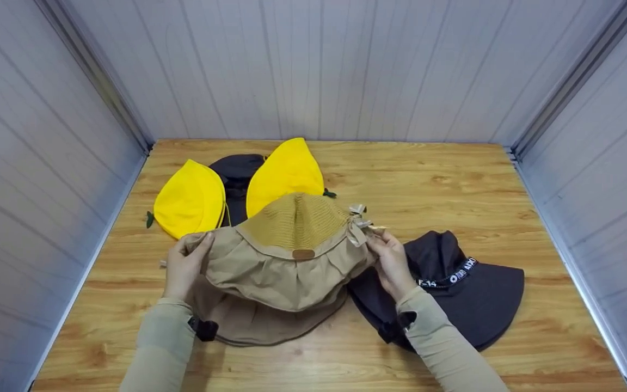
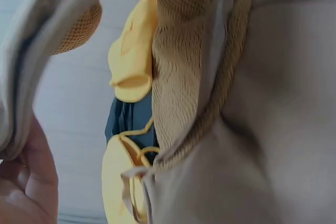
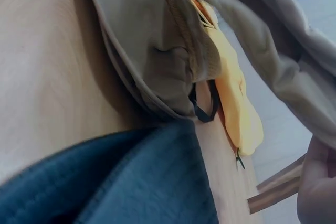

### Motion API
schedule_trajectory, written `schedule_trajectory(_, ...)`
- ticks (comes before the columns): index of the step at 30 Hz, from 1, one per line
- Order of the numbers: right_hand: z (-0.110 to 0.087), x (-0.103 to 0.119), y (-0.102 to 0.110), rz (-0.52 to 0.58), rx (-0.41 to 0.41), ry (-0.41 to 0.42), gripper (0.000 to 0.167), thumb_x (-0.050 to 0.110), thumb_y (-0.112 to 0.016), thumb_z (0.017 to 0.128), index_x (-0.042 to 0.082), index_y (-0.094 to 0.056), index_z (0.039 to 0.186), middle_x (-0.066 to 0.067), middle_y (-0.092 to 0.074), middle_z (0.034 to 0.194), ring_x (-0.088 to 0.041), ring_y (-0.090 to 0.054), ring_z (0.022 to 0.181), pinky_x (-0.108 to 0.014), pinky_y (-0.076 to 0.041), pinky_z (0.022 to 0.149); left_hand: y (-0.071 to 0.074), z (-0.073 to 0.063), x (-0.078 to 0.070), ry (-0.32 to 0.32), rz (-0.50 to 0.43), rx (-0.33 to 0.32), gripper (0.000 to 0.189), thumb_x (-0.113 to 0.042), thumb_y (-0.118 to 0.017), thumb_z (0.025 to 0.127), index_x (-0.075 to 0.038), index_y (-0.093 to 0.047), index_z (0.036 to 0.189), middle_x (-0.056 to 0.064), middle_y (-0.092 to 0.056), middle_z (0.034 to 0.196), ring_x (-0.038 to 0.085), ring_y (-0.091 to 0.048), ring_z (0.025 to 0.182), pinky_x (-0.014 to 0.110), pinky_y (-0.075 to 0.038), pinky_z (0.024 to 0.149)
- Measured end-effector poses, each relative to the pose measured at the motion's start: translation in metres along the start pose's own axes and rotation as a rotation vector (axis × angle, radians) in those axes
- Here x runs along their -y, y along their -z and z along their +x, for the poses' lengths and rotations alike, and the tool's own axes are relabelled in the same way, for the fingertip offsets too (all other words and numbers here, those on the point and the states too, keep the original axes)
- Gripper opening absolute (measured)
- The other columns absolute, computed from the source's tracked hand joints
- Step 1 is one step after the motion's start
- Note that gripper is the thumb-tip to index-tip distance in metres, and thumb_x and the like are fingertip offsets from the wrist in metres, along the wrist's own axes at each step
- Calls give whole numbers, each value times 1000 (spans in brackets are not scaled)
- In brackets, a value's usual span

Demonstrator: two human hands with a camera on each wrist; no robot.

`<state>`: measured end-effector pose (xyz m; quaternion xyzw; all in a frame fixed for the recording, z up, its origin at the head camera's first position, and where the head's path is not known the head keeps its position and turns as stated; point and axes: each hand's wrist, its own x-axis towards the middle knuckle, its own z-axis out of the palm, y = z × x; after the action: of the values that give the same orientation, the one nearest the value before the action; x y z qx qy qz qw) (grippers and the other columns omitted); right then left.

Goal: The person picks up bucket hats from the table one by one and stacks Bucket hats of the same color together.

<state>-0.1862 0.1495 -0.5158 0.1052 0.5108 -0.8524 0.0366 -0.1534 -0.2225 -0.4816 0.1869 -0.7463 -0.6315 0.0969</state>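
Left hand (image 1: 184, 269) and right hand (image 1: 392, 265) are pinching opposite brim edges of tan hat (image 1: 292, 277), holding it over the middle of the bench (image 1: 428, 179), toward near edge. More tan brim (image 1: 270, 324) is showing underneath. Yellow hats (image 1: 188, 198) are flanking dark hat (image 1: 237, 166) toward far left corner; black hat (image 1: 487, 296) with lettered band is lying toward near right corner.

Long pale beige sleeves (image 1: 161, 343), each with a small black wrist-worn device (image 1: 204, 329), probably a camera
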Motion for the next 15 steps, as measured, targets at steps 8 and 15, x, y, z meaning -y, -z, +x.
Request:
schedule_trajectory(8,-7,-18,-15,-96,36,-27,20,-8,-53,94,7,-61,105,7,-70,93,-2,-66,87,-16,-53,70,22,2,11,-3,16,-71,25,-31,-69,93,-7,-69,97,-17,-56,77,4,-52,81,16,-44,72)
schedule_trajectory(15,-12,-30,-23,-130,73,-44,19,-5,-54,95,8,-60,107,6,-73,94,-5,-68,80,-20,-55,61,34,3,25,5,88,-104,28,-35,-67,94,-8,-62,91,-11,-46,72,7,-49,77,18,-42,67)
